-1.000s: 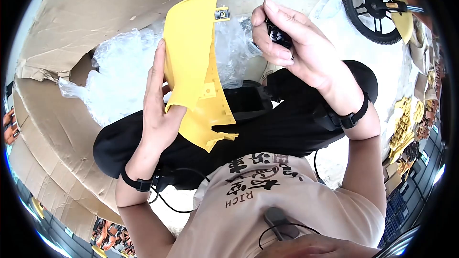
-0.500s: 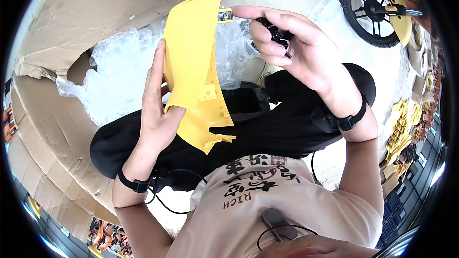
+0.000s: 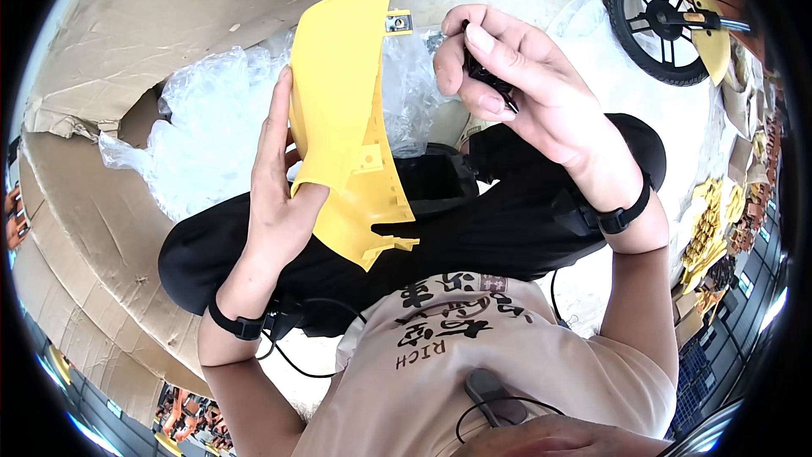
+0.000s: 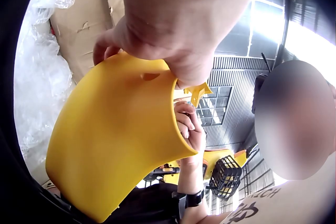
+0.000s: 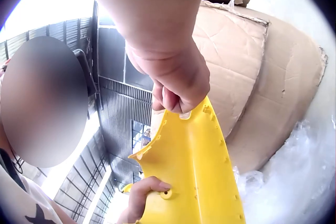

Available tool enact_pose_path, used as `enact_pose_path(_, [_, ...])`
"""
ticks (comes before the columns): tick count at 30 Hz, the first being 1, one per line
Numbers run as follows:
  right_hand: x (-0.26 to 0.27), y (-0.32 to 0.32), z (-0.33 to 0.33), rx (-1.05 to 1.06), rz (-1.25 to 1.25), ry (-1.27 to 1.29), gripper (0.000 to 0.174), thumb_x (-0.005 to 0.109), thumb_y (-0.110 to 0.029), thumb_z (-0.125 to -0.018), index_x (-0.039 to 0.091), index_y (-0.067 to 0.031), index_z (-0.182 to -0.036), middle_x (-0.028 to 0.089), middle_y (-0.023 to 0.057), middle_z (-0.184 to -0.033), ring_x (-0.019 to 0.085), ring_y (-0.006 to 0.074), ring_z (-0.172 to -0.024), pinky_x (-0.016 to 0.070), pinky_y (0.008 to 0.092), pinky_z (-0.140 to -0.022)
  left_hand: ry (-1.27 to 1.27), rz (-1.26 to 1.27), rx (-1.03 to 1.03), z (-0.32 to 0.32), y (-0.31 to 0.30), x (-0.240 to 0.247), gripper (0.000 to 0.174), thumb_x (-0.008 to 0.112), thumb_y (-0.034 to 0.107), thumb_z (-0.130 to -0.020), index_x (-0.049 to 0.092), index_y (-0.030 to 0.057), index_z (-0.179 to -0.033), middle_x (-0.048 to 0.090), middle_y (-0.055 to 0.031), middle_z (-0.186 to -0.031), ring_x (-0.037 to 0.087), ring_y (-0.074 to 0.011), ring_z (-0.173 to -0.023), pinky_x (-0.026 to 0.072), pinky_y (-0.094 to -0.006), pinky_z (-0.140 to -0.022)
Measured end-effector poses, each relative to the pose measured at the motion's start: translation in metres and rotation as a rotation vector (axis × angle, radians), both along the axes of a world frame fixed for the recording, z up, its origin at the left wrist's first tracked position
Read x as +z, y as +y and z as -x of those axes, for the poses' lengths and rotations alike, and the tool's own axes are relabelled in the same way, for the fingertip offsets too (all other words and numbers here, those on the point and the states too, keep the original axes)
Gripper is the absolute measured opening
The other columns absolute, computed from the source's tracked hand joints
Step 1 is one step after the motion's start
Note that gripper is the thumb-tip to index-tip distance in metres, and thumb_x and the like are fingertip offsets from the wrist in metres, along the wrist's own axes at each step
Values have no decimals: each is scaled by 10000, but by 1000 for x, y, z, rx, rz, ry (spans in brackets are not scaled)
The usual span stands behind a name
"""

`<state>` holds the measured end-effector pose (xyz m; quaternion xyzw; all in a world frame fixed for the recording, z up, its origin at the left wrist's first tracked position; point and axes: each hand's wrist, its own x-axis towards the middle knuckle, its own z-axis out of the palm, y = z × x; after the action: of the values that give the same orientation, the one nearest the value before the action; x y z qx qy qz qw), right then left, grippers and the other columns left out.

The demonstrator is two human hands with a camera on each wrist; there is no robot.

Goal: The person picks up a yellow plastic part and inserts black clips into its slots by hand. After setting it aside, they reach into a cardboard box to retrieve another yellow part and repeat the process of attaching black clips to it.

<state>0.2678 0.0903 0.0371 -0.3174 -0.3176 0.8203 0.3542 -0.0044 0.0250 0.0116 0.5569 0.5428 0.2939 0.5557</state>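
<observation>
A yellow plastic panel is being held upright above the lap, its long edge being gripped by the left hand. A small black part is being pinched in the curled fingers of the right hand, just beside the panel's metal clip but apart from it. Judging by that gap, nothing is yet being fitted there. Open air is being kept around the panel's top edge, with plastic wrap and cardboard lying behind.

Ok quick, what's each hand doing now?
Left hand holds the curved yellow plastic panel.
Right hand pinches a small black part.
</observation>
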Motion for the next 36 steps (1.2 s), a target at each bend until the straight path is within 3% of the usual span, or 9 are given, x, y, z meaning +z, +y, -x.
enact_pose_path(3, [0,-3,1,-6,-34,-27,290,529,-293,-1023,578,-27,-1126,634,71,-936,423,55,-657,319,189,-550,-13,-35,19,0,0,-3,835,534,-40,-815,189,102,-1562,375,-127,-1515,494,-226,-1280,430,-357,-1010])
enact_pose_path(5, [0,-1,0,4,-3,2,292,550,-297,-1013,601,-24,-1104,619,49,-908,418,50,-658,313,188,-549,-11,-11,3,0,0,-1,849,558,13,-844,125,80,-1571,369,-121,-1506,490,-220,-1245,356,-360,-1076])
enact_pose_path(9, [3,-3,1,-17,61,18,272,614,-282,-979,645,-19,-1042,547,-18,-796,391,33,-632,288,187,-540,-39,3,18,-1,0,-1,864,552,11,-822,126,79,-1571,347,-125,-1524,474,-232,-1277,338,-370,-1096])
enact_pose_path(12, [-3,-4,-2,27,8,7,252,658,-227,-947,644,-13,-1080,479,-51,-732,361,27,-593,269,187,-526,-61,16,25,0,0,0,870,540,23,-806,130,79,-1571,337,-139,-1528,449,-248,-1308,318,-379,-1113])
enact_pose_path(16, [-4,-6,1,0,-8,-69,263,680,-163,-920,639,-11,-1131,533,-39,-757,340,25,-562,257,177,-512,-76,108,89,-6,1,11,885,505,12,-775,129,87,-1573,323,-164,-1527,399,-267,-1350,298,-380,-1125])
enact_pose_path(18, [-1,-7,4,53,35,-209,246,610,-113,-946,585,16,-1154,575,21,-799,367,21,-556,287,176,-508,-70,111,113,-5,1,11,888,495,6,-769,130,91,-1573,323,-170,-1522,383,-273,-1362,295,-379,-1127])
enact_pose_path(28, [-10,-19,16,94,269,15,263,615,-125,-951,626,24,-1167,668,71,-890,381,22,-536,274,166,-466,68,-40,112,0,-1,-6,881,454,-66,-789,107,117,-1577,399,-140,-1451,465,-232,-1259,373,-346,-1059])
enact_pose_path(29, [-11,-19,17,90,300,-11,250,616,-129,-952,636,24,-1149,672,73,-886,380,21,-532,273,168,-463,78,-119,107,1,0,-13,938,525,-125,-757,132,125,-1571,454,-142,-1333,503,-269,-1221,444,-379,-987])
enact_pose_path(36, [-8,-27,24,106,378,-68,228,631,-151,-951,657,28,-1089,660,70,-848,379,16,-524,274,171,-450,234,-277,79,-1,0,-14,957,638,-89,-774,125,83,-1564,413,-191,-1409,493,-291,-1247,453,-381,-967])
